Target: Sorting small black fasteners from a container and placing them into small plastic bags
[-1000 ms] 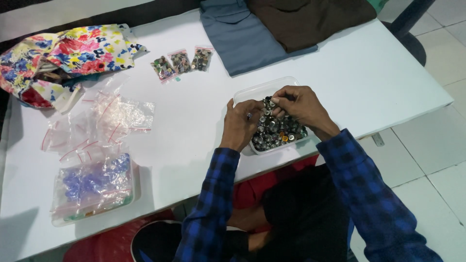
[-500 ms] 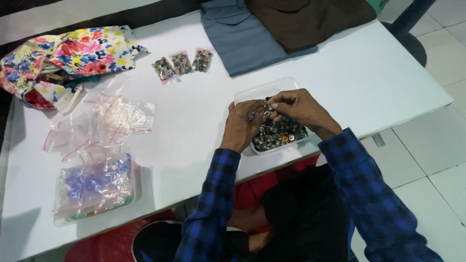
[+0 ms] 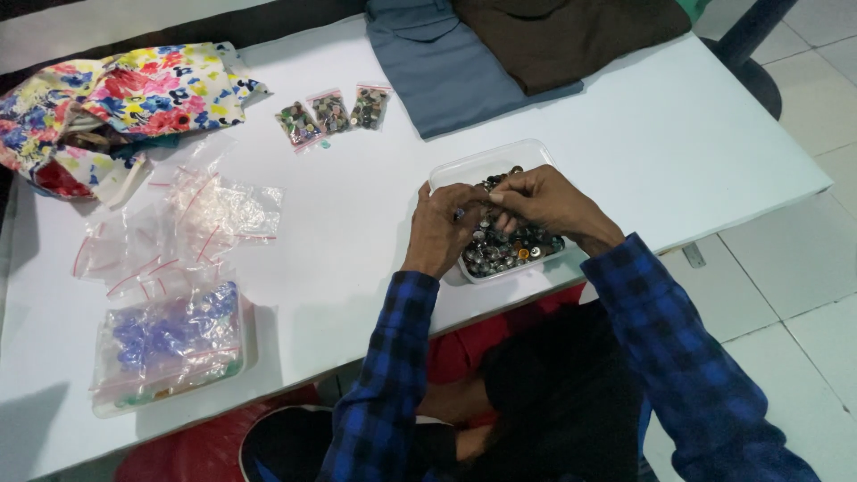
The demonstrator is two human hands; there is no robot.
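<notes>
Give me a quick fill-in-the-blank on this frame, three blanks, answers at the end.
1. Both hands, the left hand and the right hand, work over a clear plastic ____ full of buttons.
2. Near the grey folded garment lie ____ small bags of buttons in a row.
3. The fabric bundle at the table's far left corner has a ____ print.

Missing words: container; three; floral

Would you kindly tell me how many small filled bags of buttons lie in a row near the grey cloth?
3, side by side on the white table: left bag, middle bag, right bag, beside the folded grey cloth. None seems hidden.
</notes>
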